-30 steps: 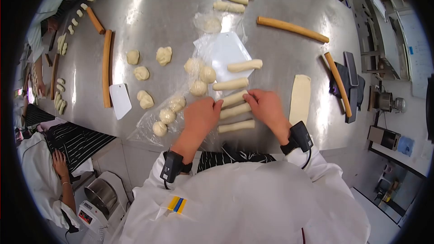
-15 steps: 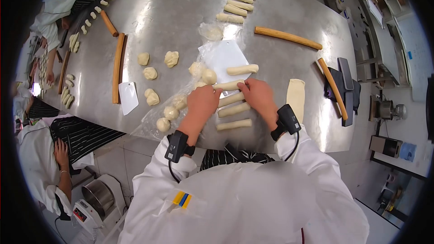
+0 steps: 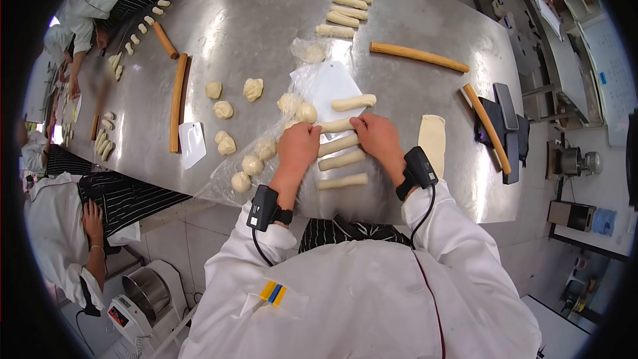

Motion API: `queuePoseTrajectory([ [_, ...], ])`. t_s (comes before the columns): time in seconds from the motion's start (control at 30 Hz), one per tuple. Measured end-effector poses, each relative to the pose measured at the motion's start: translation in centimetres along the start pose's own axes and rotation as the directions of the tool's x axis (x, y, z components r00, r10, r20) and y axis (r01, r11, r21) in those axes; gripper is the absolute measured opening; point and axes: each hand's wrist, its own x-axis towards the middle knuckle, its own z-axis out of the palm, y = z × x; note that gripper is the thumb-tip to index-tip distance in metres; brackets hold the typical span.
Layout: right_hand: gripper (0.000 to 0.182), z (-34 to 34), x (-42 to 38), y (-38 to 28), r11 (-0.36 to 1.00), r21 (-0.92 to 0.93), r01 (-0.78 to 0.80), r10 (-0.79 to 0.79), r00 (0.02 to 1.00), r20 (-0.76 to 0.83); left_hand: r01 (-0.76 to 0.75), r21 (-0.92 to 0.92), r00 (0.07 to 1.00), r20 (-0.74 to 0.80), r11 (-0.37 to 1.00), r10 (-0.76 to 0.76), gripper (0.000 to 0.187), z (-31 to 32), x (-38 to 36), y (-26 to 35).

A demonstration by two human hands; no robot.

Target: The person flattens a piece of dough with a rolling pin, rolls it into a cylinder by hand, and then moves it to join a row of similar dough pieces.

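A pale dough roll (image 3: 337, 125) lies crosswise in front of me, pinched at its left end by my left hand (image 3: 298, 147) and at its right end by my right hand (image 3: 377, 141). Farther off, another dough roll (image 3: 353, 102) rests on a white plastic scraper (image 3: 337, 85). On the near side, several more rolls (image 3: 342, 160) lie in a row. Clear plastic film (image 3: 226, 176) is spread left of my left hand, with round dough balls (image 3: 252, 165) under it. Right of my right hand is a flattened dough strip (image 3: 432, 138).
Wooden rolling pins lie at the back right (image 3: 420, 57), right (image 3: 487, 127) and left (image 3: 178, 103). Beside the left one is a second white scraper (image 3: 193, 145). Several dough lumps (image 3: 223, 110) sit left, more rolls (image 3: 342, 20) at the back. Co-workers stand along the left side.
The view has shifted slightly. Both hands remain at the ends of the same dough roll, with little movement. At the far left, a co-worker's rolling pin now looks blurred.
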Motion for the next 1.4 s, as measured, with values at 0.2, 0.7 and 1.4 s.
queuePoseTrajectory([
  [0.2,0.034,-4.5,-3.2,3.9,0.954,0.298,0.000,0.043,0.989,-0.139,-0.151,-0.103,0.969,-0.210,0.983,0.127,0.020,-2.1,-3.6,-2.6],
  [0.7,0.022,-9.7,-18.2,19.9,0.999,0.052,-0.004,0.014,0.980,-0.197,-0.372,0.176,0.875,-0.261,0.911,0.407,0.016,-0.9,-15.2,-7.2],
  [1.4,0.039,-10.9,-19.4,23.8,0.903,-0.236,-0.360,0.315,0.926,-0.207,0.202,0.020,0.922,0.334,0.979,-0.197,0.051,8.6,-28.3,-27.5],
])
